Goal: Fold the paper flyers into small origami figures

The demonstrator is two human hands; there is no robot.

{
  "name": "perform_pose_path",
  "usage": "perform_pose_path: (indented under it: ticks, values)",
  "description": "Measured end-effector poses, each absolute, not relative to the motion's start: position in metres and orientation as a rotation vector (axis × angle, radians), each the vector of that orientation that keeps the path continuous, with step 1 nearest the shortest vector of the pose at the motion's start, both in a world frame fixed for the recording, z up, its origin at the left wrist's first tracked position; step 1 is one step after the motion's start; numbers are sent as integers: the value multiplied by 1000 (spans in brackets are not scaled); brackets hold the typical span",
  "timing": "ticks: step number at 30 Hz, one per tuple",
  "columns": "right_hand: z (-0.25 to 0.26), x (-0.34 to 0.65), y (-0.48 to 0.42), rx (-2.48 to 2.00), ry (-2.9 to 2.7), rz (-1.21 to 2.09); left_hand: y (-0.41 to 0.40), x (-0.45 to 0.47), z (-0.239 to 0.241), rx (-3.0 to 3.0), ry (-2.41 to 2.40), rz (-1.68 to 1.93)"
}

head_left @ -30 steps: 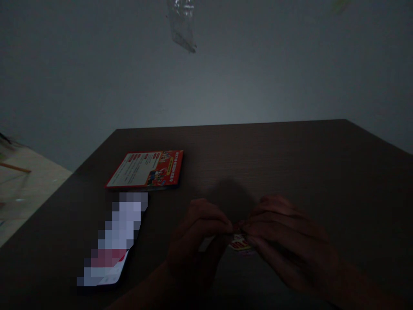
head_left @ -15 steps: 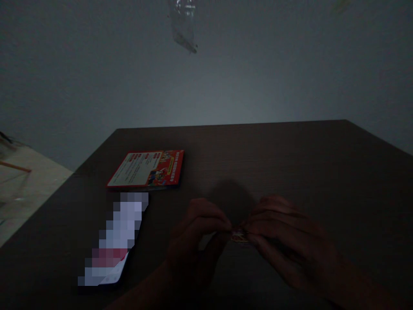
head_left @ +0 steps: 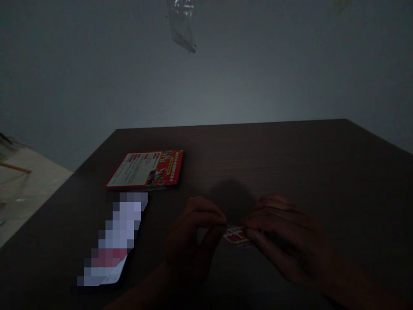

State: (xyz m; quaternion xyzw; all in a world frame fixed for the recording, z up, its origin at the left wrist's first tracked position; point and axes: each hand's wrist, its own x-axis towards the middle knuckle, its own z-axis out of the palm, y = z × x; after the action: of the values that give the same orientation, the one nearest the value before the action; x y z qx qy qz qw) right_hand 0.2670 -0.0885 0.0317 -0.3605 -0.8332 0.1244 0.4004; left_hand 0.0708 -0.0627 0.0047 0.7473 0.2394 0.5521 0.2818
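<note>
Pinching printed piece (head_left: 236,237), hands (head_left: 288,239) at opposite edges, tabletop (head_left: 258,155) stretching beyond.

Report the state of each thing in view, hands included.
Left hand: pinching the piece's left end.
Right hand: pinching its right end.
Piece: small, printed, held between both hands.
Phone: lying flat, screen lit, mostly pixelated.
Red pack: lying flat, printed side up.
Bag: clear, hanging, top out of view.

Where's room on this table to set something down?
The table is bare from the book to the right edge, beyond left hand and right hand. It's crowded at left, phone close to book, and between the hands, around a printed piece.
</note>
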Motion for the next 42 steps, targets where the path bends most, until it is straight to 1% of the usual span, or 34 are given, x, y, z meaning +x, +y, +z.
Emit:
perform_pose_path:
  ticks: [13,24,37,42]
  values:
    - [29,267,-89,-911,-2060,318,-64,72,6,1939,728,1454]
    - [30,267,-87,-898,-2077,335,-64,71,4,1925,694,1454]
    - [23,270,-87,-864,-2060,276,-64,71,5,1910,730,1425]
    - [21,270,-88,-946,-2027,421,-65,71,3,1814,829,1329]
